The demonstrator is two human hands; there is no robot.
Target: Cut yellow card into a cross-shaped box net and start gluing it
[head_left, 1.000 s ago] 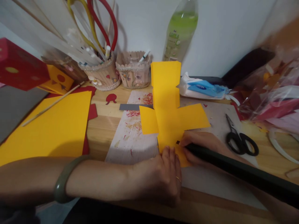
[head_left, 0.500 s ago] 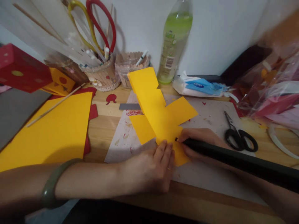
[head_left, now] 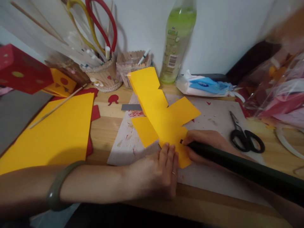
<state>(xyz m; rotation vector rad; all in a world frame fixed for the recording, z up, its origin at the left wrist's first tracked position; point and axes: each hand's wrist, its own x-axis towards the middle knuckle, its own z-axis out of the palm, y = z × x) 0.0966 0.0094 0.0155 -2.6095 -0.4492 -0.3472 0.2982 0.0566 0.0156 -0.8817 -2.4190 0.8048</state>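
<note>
A yellow cross-shaped paper cutout (head_left: pixel 154 104) lies at a slant, its top end raised against a small basket at the back. On its lower left edge rests my left hand (head_left: pixel 156 172), fingers together and bent over the paper, thumb hidden. My right hand (head_left: pixel 205 141) is closed in a pinch on a long black strip (head_left: pixel 232 163) that runs off to the right edge. The strip's small dark end shows past the fingertips, over the lower part of the cutout. Whether that end touches the paper I cannot tell.
Black-handled scissors (head_left: pixel 244 136) lie right of my hands on a stained white sheet (head_left: pixel 220 117). Behind stand a green drink bottle (head_left: pixel 177 44), a tissue pack (head_left: pixel 206 85) and a pen cup (head_left: pixel 102 74). Yellow paper (head_left: pixel 54 136) with a thin stick (head_left: pixel 59 106) is at left.
My right hand and the black strip's tip have shifted slightly to the right over the cutout. My left hand keeps almost the same place on the paper.
</note>
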